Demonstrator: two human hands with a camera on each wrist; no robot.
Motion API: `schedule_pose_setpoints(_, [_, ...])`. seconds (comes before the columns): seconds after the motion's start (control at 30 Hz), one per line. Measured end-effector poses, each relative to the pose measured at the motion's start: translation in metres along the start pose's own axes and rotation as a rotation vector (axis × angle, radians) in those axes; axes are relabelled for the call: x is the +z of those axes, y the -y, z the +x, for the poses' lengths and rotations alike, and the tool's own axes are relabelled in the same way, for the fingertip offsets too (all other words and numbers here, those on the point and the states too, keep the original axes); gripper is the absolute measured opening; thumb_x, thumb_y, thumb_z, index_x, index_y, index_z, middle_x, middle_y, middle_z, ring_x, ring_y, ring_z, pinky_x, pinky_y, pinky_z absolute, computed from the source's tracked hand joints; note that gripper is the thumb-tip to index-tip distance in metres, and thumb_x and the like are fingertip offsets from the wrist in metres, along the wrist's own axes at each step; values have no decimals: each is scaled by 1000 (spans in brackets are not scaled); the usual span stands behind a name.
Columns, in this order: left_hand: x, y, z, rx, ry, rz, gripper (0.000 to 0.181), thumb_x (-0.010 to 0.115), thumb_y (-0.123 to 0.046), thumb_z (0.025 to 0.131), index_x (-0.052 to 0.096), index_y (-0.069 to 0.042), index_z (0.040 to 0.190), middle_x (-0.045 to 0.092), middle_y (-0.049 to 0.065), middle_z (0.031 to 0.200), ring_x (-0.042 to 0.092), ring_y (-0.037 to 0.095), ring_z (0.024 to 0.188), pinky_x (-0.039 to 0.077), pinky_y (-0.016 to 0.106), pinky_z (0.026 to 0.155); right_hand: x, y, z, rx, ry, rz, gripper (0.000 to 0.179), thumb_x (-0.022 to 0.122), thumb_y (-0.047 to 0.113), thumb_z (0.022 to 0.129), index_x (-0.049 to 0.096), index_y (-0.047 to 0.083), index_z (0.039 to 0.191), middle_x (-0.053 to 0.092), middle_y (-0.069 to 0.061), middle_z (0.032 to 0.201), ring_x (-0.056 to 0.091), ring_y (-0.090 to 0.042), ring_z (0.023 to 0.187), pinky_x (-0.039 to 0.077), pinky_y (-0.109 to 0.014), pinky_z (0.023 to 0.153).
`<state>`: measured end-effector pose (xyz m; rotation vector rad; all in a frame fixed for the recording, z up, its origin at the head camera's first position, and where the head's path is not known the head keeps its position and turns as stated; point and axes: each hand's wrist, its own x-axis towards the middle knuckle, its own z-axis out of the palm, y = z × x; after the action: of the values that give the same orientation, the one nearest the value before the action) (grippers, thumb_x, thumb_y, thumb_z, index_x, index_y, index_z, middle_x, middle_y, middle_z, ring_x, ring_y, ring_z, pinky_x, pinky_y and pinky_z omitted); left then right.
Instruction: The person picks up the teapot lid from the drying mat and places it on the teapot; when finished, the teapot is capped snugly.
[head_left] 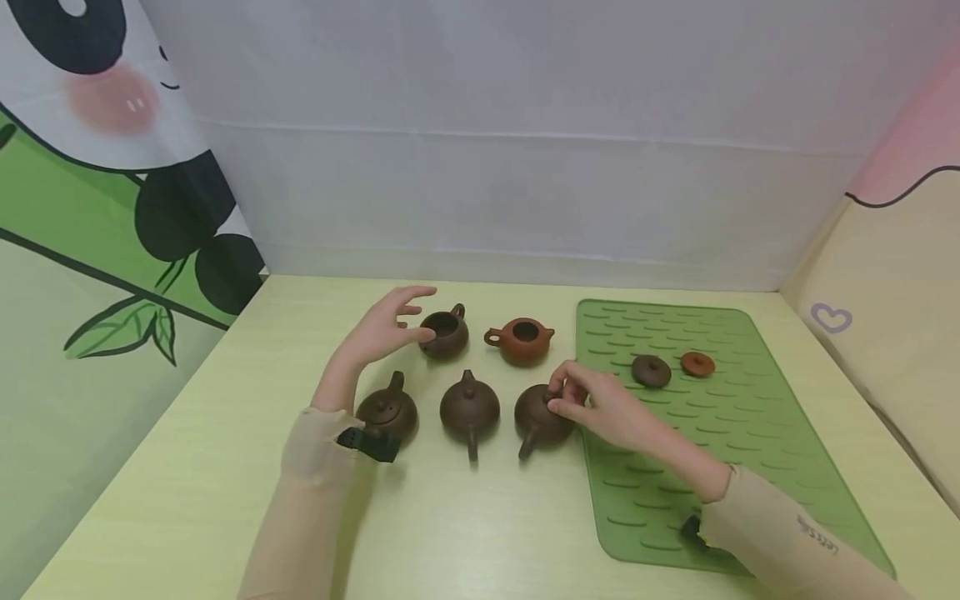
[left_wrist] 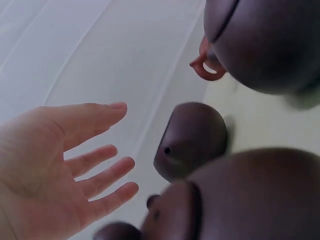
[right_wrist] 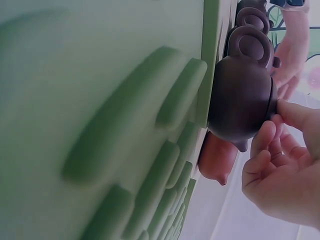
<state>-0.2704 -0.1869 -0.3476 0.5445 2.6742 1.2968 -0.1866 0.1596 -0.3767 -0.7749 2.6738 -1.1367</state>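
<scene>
My right hand [head_left: 603, 408] pinches the lid at the top of the right-hand dark teapot [head_left: 531, 414], which stands at the mat's left edge. In the right wrist view thumb and fingertips meet at the lid's side; its knob is hidden behind them. My left hand [head_left: 381, 332] hovers with spread, relaxed fingers beside a lidless dark teapot [head_left: 450, 343] at the back, and the left wrist view shows nothing in its grasp. A lidded dark teapot [head_left: 469, 408] stands in the middle of the front row. Another lidded teapot [head_left: 384, 410] is at its left, partly behind the wrist camera.
A lidless reddish-brown teapot [head_left: 525, 348] stands at the back, its spout toward the mat. On the green mat [head_left: 697, 450] lie a dark lid [head_left: 651, 372] and a reddish lid [head_left: 697, 364]. A pale cloth wall [head_left: 525, 200] rises behind the table.
</scene>
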Motion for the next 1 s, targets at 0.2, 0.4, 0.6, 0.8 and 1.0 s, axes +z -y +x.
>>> schedule_pose_setpoints(0.2, [1,18,-2,-114,30,-36,76,71,-20,91,31,-19,155,25,9,164,39,40,144,36,62,111,-1,0,0,-5,-2,0,13,68,21,94,58,19,103,55,6,75,53,-8,69,44,-22,62])
schedule_pose_setpoints(0.4, [5,30,-4,-144,52,-85,77,69,-23,92,28,-17,156,23,11,165,37,41,144,30,64,114,-1,1,0,-1,1,6,13,67,21,94,58,19,103,55,6,75,53,-8,69,43,-22,61])
schedule_pose_setpoints(0.6, [10,40,-5,-151,62,-135,69,65,-19,95,31,-12,154,30,15,162,41,41,142,33,60,115,-1,1,0,-2,4,7,13,67,21,94,58,18,103,55,6,75,53,-8,69,44,-22,62])
schedule_pose_setpoints(0.8, [15,46,-4,-138,55,-183,61,63,-15,96,37,-9,151,36,15,158,43,41,140,37,57,113,-1,2,-1,-2,0,8,12,67,21,94,58,19,102,55,6,75,53,-8,70,44,-22,62])
schedule_pose_setpoints(1.0, [17,49,-4,-130,39,-209,60,61,-14,97,37,-11,151,38,18,157,43,42,141,39,56,111,-2,2,-1,-11,-1,8,12,68,21,94,58,19,102,56,6,75,53,-8,70,44,-22,62])
